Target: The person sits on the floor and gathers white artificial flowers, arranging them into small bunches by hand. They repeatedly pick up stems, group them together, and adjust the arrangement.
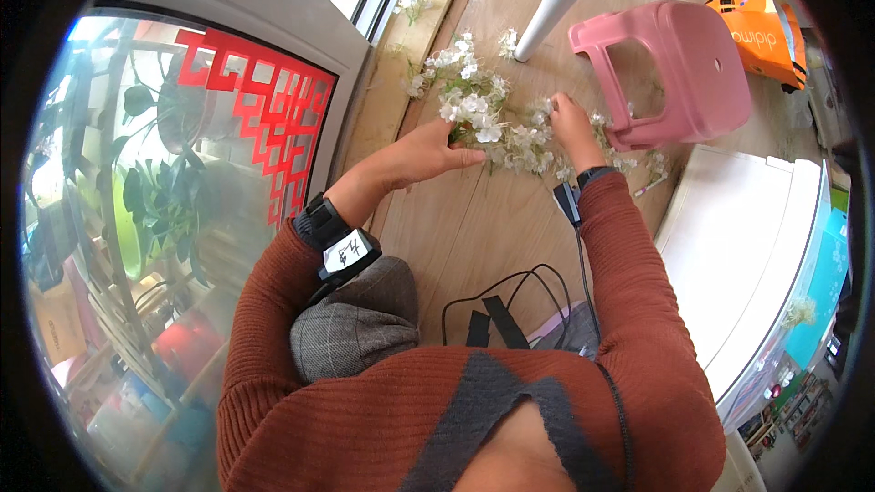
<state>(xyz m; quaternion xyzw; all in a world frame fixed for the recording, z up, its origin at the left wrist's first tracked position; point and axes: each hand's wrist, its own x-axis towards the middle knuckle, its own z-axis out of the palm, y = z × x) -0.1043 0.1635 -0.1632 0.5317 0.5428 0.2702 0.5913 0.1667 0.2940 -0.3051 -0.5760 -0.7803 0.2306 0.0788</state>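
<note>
A bunch of white artificial flowers (473, 108) with thin green stems is in front of me, just above the wooden floor. My left hand (431, 154) is around its near left side, fingers partly hidden behind the blossoms and thumb stretched to the right. To the right, my right hand (573, 128) has its fingertips pinched at a small pale flower sprig (543, 111). More white blossoms (523, 149) spread between the two hands and under the right wrist. Both wrists wear dark straps, and a small black device sits by each one.
A pink plastic stool (707, 75) lies tipped over at the right, near a white table leg (557, 10). Beyond it is an orange bag (759, 31). A white cabinet (738, 239) stands at right, a glazed door (266, 130) at left. Black cables (506, 280) lie near my lap.
</note>
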